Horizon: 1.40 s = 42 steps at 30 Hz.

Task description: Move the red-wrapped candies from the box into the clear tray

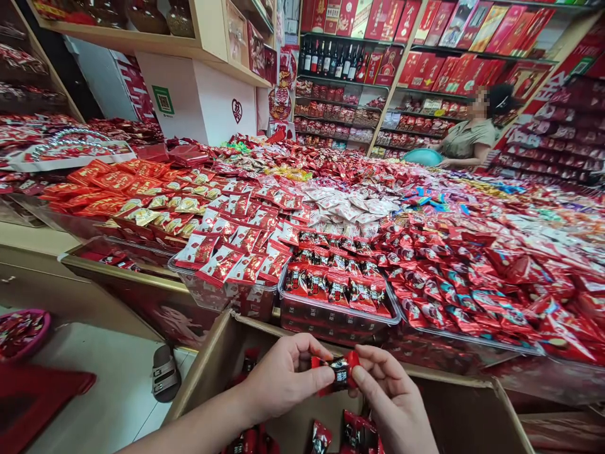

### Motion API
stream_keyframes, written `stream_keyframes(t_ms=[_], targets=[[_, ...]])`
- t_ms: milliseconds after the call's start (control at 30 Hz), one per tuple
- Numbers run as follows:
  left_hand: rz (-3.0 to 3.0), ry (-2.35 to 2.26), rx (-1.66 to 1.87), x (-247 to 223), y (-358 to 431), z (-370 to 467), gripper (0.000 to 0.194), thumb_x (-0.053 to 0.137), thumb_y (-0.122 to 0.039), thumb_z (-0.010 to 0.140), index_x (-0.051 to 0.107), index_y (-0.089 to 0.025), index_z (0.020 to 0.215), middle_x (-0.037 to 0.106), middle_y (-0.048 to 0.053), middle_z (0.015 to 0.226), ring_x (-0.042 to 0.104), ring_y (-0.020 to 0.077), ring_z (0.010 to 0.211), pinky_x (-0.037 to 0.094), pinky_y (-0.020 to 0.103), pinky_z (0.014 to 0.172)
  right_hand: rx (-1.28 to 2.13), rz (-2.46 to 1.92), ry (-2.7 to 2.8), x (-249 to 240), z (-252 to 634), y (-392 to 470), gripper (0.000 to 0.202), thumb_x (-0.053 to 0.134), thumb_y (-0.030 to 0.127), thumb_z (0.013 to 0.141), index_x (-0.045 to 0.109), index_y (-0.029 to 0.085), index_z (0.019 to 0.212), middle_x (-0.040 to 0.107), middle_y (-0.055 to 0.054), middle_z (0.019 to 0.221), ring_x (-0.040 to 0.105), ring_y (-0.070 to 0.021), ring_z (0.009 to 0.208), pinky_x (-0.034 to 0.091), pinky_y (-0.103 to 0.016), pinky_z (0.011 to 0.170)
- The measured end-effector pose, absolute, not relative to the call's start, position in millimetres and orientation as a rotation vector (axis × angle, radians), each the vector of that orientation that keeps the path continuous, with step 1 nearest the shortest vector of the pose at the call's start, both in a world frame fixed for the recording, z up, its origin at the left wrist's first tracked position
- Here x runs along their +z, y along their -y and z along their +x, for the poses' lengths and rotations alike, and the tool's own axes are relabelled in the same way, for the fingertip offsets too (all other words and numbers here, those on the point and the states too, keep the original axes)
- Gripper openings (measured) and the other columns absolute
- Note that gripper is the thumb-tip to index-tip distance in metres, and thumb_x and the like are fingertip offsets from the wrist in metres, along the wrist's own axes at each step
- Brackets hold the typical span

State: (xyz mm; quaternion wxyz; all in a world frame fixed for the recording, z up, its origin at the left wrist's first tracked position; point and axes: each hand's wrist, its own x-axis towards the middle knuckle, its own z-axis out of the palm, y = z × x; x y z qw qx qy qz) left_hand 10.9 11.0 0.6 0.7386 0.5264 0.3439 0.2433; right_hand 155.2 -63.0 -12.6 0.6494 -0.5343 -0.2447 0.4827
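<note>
Between my two hands is a small candy packet [339, 373] in a black and red wrapper. The fingers of my left hand [288, 377] pinch its left end, and those of my right hand [390, 397] pinch its right end. Both hands are above an open cardboard box [454, 403], where several loose packets [321, 436] of similar colours lie at the bottom. Just beyond the box stands a clear plastic bin [340, 315] with similar black and red packets in neat rows.
More bins of wrapped sweets [227, 252] spread left, right and behind. A person [467, 139] with a teal basin [423, 157] stands at the back right, before shelves of boxes and bottles. A sandal [165, 373] and a pink basin [23, 334] are on the floor at left.
</note>
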Motion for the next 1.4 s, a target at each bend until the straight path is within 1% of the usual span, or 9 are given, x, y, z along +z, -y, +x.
stream_keyframes(t_ms=[267,433,533,700,833,933,1133,1267,1400], targets=[[1.209,-0.720,0.653,6,-5,11,0.020,0.068,-0.027,0.064,0.058,-0.012,0.070,0.056,-0.003,0.056,0.048,0.0073,0.050,0.038,0.020,0.052,0.930,-1.361,0.821,-5,160,68,0.018,0.066,0.035,0.065,0.065,0.019,0.072,0.062,-0.001,0.063,0.054,-0.0125,0.057,0.045,-0.023,0.053],[1.212,-0.695,0.615,11,-7,9,0.020,0.060,-0.029,0.070,0.056,-0.012,0.078,0.063,0.004,0.066,0.056,0.0112,0.055,0.042,0.024,0.056,0.217,-1.566,1.449,57,215,44,0.014,0.051,0.029,0.078,0.061,0.026,0.087,0.064,-0.002,0.076,0.056,-0.0159,0.068,0.046,-0.025,0.059],[1.282,-0.754,0.592,10,-8,9,0.015,0.058,-0.023,0.069,0.055,-0.011,0.078,0.061,0.002,0.063,0.053,0.0101,0.053,0.042,0.023,0.055,-0.030,-1.686,1.764,89,246,7,0.018,0.044,0.029,0.081,0.061,0.023,0.085,0.063,-0.005,0.077,0.055,-0.0191,0.072,0.044,-0.031,0.065],[1.386,-0.773,0.570,6,-8,9,0.011,0.053,-0.020,0.071,0.056,-0.012,0.078,0.060,0.002,0.064,0.052,0.0104,0.055,0.041,0.023,0.056,0.074,-1.899,2.253,95,254,-44,0.024,0.038,0.018,0.082,0.062,0.020,0.079,0.064,-0.005,0.073,0.054,-0.0191,0.072,0.043,-0.029,0.064],[1.418,-0.791,0.542,1,-8,9,0.010,0.053,-0.021,0.072,0.056,-0.013,0.078,0.059,0.001,0.064,0.051,0.0106,0.056,0.042,0.023,0.057,0.079,-1.906,2.337,84,247,-54,0.025,0.041,0.012,0.079,0.063,0.020,0.070,0.066,-0.004,0.068,0.056,-0.0193,0.070,0.043,-0.028,0.062],[1.476,-0.794,0.518,-2,-7,8,0.011,0.051,-0.020,0.073,0.057,-0.013,0.079,0.060,0.001,0.065,0.052,0.0112,0.058,0.042,0.022,0.058,0.035,-1.893,2.372,80,247,-54,0.025,0.044,0.011,0.078,0.065,0.020,0.069,0.068,-0.005,0.071,0.057,-0.0210,0.073,0.042,-0.032,0.069],[1.710,-0.825,0.460,0,-8,8,0.017,0.050,-0.020,0.073,0.062,-0.012,0.082,0.063,0.004,0.068,0.054,0.0132,0.061,0.042,0.021,0.059,-0.084,-1.826,2.351,84,244,-38,0.027,0.040,0.015,0.081,0.066,0.017,0.085,0.068,-0.010,0.090,0.058,-0.0226,0.080,0.042,-0.038,0.075],[1.809,-0.844,0.402,1,-7,7,0.020,0.050,-0.022,0.074,0.064,-0.012,0.083,0.065,0.005,0.069,0.055,0.0143,0.063,0.041,0.021,0.059,0.008,-1.736,2.398,81,234,-26,0.027,0.051,0.024,0.079,0.061,0.016,0.103,0.065,-0.010,0.104,0.055,-0.0246,0.093,0.043,-0.041,0.082],[1.886,-0.856,0.377,2,-6,7,0.020,0.050,-0.023,0.075,0.065,-0.013,0.082,0.065,0.004,0.068,0.054,0.0139,0.062,0.041,0.020,0.058,0.023,-1.762,2.386,73,228,-26,0.030,0.053,0.025,0.078,0.060,0.015,0.105,0.063,-0.011,0.107,0.053,-0.0272,0.096,0.044,-0.044,0.083]])
